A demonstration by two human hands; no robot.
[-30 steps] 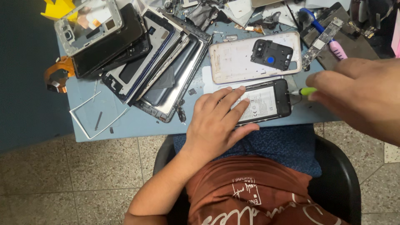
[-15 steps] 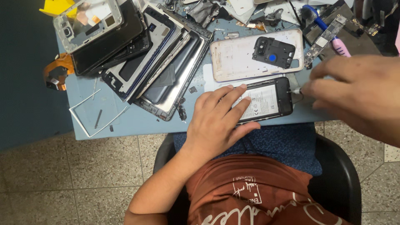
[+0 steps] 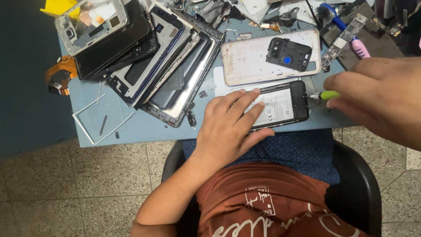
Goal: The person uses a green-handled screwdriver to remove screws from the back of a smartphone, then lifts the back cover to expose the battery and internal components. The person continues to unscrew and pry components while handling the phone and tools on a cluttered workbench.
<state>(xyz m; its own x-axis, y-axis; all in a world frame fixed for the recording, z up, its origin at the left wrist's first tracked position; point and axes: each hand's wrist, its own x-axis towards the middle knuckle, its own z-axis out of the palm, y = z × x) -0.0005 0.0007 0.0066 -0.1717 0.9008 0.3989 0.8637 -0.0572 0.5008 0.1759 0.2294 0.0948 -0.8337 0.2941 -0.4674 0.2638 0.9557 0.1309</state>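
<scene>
One opened phone (image 3: 280,105) lies under my left hand (image 3: 228,127), fingers spread flat, pinning it at the near table edge (image 3: 144,131). My right hand (image 3: 377,96) pinches a green-handled screwdriver (image 3: 322,95) at its end (tip hidden). Its back cover (image 3: 250,61) lies off, beyond; the battery remains in.

Both arms are bare, no sleeves down to the wrist, no watch or rings showing. The left hand (image 3: 230,127) and right hand (image 3: 377,94) are gloveless. Rust-brown tee with white print, plus blue speckled shorts nearer the worktop.
</scene>
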